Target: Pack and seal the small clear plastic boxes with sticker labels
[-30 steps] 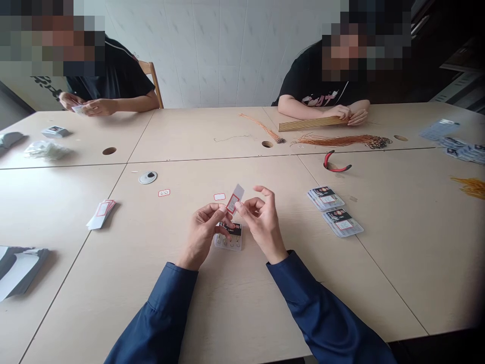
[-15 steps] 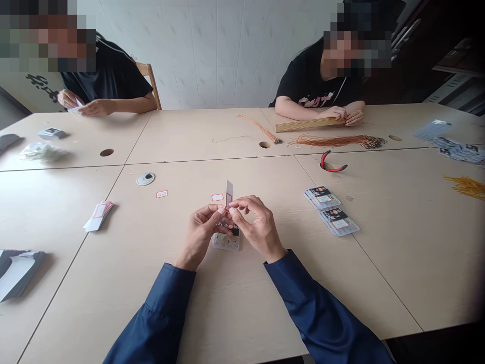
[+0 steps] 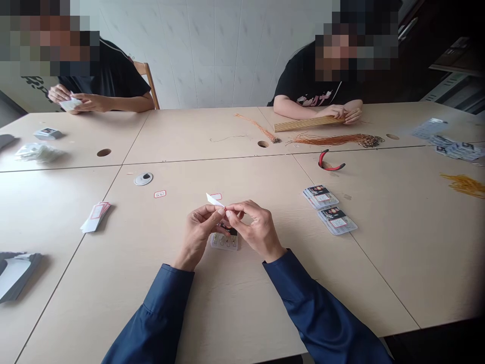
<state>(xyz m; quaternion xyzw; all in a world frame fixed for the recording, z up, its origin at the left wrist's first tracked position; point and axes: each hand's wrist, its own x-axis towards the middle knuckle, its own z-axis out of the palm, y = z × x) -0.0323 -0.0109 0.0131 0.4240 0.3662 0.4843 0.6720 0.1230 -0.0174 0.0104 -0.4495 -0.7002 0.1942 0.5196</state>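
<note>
Left hand (image 3: 199, 235) and right hand (image 3: 253, 230): both pinching one white paper label (image 3: 214, 200) at the fingertips. Below: clear plastic box (image 3: 224, 242), black card, print unreadable.

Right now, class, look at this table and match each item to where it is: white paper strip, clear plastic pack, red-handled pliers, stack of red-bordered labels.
Items:
1. white paper strip
2. clear plastic pack
3. red-handled pliers
4. stack of red-bordered labels

Places:
A. pinched between the left hand and right hand
B. just nearer than the orange cords
C. beneath the hands
D. on the table, left of the hands

Pairs: 1-A, 2-C, 3-B, 4-D
</note>
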